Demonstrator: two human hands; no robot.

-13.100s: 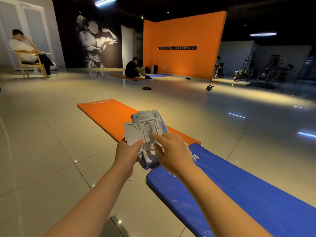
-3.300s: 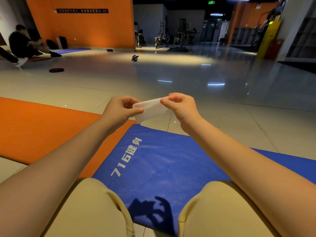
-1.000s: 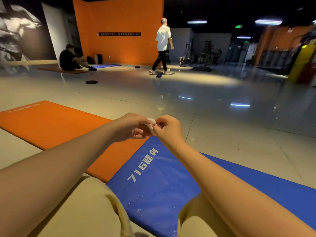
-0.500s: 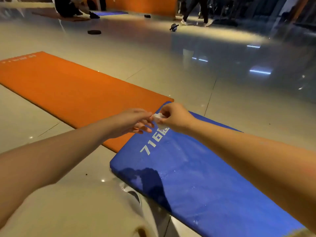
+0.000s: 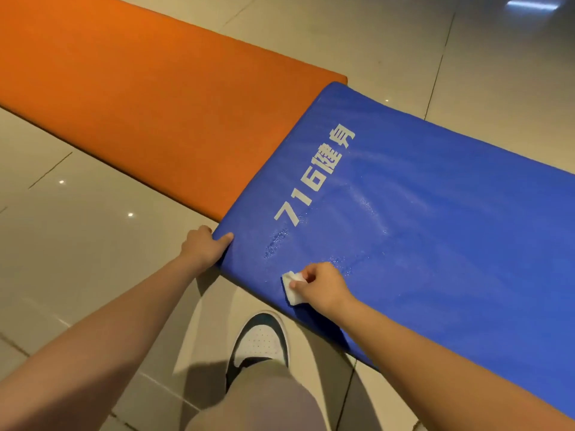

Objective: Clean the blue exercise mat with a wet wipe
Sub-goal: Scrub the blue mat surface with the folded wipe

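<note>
An orange mat (image 5: 149, 98) fills the upper left of the frame, lying flat on the pale tiled floor (image 5: 62, 244). Its lower right end is tucked under the near end of the blue exercise mat (image 5: 451, 244), which runs from the centre to the right edge and lower right.

Left of centre, the left hand (image 5: 203, 247) grips the lower left corner of the blue exercise mat. One digit lies on top of the mat and the rest of the fingers curl round its edge.

At the bottom centre a black-and-white shoe (image 5: 259, 337) stands on the floor just beside the mat's near edge, with a beige trouser leg (image 5: 264, 396) above it.

White lettering (image 5: 311, 181) beginning "716" runs along the mat's end, with wet, glistening streaks beside it. Just right of centre, the folded white wet wipe (image 5: 291, 289) lies against the mat near its near edge. The right hand (image 5: 323, 287) holds it there, its fingers curled down and clamped on the wipe.
</note>
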